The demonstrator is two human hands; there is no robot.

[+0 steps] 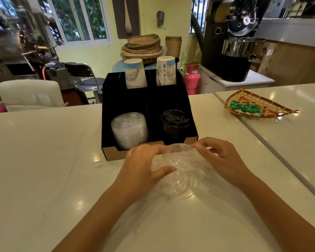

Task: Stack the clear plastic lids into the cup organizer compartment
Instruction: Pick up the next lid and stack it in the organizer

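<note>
Clear lids (178, 171) just before organizer (113, 155), left hand (142, 166) and right hand (220, 159) curled round them; slippery stack could splay, missing left-front compartment.

Motion blur smears the clear lids (180, 171) between the left hand (144, 166) and right hand (220, 159), leaving their number unreadable. Both forearms run off the bottom edge. The organizer (149, 99) walls hide the lower halves of its paper cups (135, 73).
</note>
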